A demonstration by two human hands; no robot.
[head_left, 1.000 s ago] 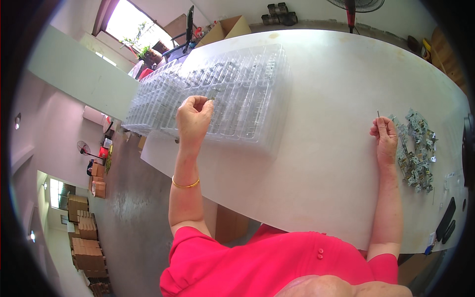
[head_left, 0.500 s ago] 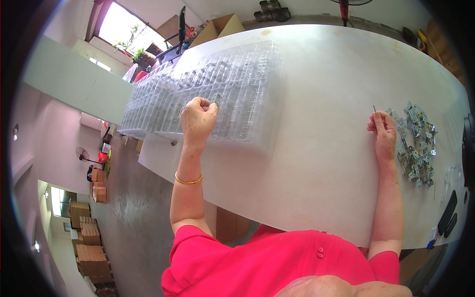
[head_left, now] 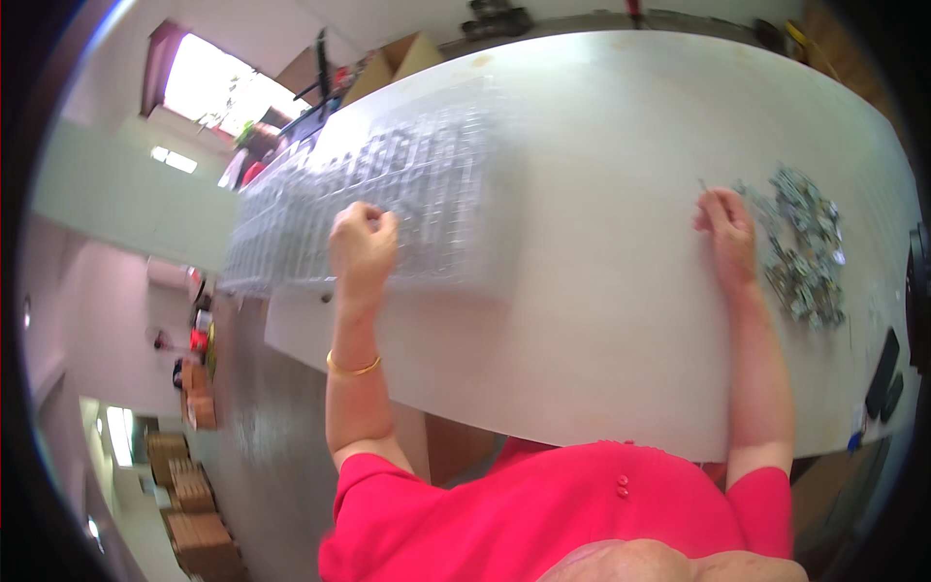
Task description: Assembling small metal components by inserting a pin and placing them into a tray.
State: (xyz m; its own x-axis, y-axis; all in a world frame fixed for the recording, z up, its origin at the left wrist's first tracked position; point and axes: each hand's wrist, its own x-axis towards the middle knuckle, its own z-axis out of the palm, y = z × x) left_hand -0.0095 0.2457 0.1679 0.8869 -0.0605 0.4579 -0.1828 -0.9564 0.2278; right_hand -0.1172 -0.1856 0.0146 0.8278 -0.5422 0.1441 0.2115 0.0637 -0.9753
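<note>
My left hand point(head_left: 364, 241) is over the front part of clear plastic compartment trays point(head_left: 499, 257), fingers curled in a pinch. Blur hides whether anything is between its fingertips. The trays contain small metal parts in rows. On the right, my right hand point(head_left: 727, 233) is closed around a thin metal rod point(head_left: 703, 183), whose end sticks out past the thumb and finger. Just right of that hand lies a loose heap of small silvery metal parts point(head_left: 807, 247) on the white table point(head_left: 611, 320).
Dark flat objects point(head_left: 881, 378) lie at the table's right edge. Behind the trays are an open cardboard box point(head_left: 412, 58) and a dark-framed chair point(head_left: 322, 73). Stacked cartons point(head_left: 199, 538) stand on the floor at left.
The whole view has shifted and blurred with head motion. My left hand has drawn slightly back toward me over the trays; my right hand still pinches the thin rod beside the heap.
</note>
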